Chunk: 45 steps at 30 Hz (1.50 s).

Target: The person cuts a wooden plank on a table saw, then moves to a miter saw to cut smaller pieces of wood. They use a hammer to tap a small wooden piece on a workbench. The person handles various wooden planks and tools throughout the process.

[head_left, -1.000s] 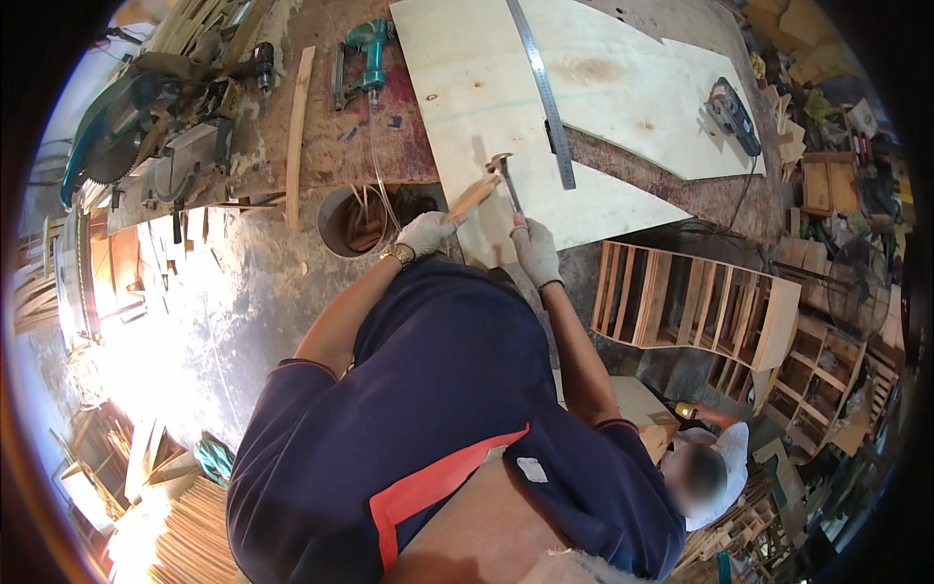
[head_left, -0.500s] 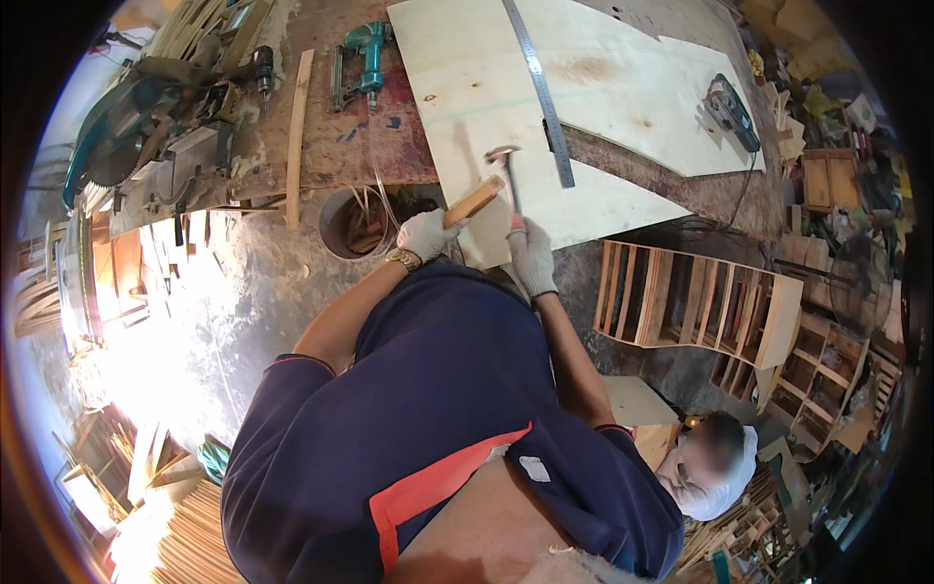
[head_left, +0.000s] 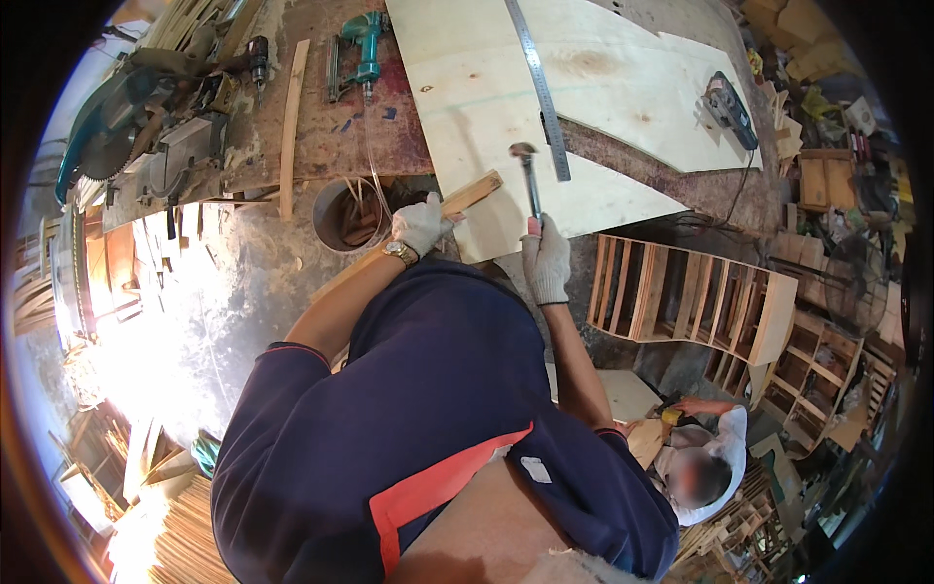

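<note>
A whitish knitted glove covers my left hand (head_left: 418, 226), closed around a narrow wooden strip (head_left: 474, 193). The strip's far end lies over the plywood sheet (head_left: 486, 107), and its other end runs back beneath my left forearm. My right hand (head_left: 547, 258), gloved too, grips a hammer (head_left: 530, 185) by its handle. The hammer head points away from me, just right of the strip's far end and apart from it. Beyond it on the plywood lies a long steel ruler (head_left: 539, 83).
A round bin of wood scraps (head_left: 331, 219) stands by my left hand. On the bench are a teal nail gun (head_left: 365, 49), a mitre saw (head_left: 102, 136) and a corded power tool (head_left: 730, 112). Slatted wooden frames (head_left: 691, 297) stand right; a co-worker (head_left: 705, 462) is at lower right.
My right hand and the hammer have shifted right, away from the strip's end. My left hand has moved slightly left and up. The co-worker has bent over, and an arm now shows.
</note>
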### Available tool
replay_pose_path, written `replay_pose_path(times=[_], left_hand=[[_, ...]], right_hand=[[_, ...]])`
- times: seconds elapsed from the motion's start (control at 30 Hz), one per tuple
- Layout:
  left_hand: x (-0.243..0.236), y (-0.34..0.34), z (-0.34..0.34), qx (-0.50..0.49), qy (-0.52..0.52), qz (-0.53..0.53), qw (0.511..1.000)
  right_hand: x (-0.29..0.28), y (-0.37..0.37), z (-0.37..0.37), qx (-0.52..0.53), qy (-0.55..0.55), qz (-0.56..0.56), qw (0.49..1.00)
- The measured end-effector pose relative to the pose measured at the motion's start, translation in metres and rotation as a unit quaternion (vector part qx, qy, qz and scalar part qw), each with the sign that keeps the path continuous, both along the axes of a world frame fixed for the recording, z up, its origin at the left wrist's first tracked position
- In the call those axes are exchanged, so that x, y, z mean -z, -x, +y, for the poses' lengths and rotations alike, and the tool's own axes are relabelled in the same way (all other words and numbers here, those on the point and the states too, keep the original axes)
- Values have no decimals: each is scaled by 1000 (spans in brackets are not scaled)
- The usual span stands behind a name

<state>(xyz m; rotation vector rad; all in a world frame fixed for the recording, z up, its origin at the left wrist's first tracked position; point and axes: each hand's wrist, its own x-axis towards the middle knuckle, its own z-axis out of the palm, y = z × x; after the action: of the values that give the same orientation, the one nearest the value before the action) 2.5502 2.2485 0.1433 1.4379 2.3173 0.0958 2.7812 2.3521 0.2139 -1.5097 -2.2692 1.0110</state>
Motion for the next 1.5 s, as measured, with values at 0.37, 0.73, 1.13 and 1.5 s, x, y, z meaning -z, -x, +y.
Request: replay_pose_path(times=[0.37,0.73,1.13,1.5], left_hand=[[-2,1,-3,-1,-25,-26,999],[-9,3,5,-23,54,-61,996],[-25,3,1,-54,79,-122,988],[12,23,-128,-207,-92,-110,968]], right_hand=[[-3,16,-4,-71,30,-82,994],[-4,9,-4,-110,17,-161,981],[55,-12,47,-77,5,-47,996],[85,36,85,53,360,137,921]])
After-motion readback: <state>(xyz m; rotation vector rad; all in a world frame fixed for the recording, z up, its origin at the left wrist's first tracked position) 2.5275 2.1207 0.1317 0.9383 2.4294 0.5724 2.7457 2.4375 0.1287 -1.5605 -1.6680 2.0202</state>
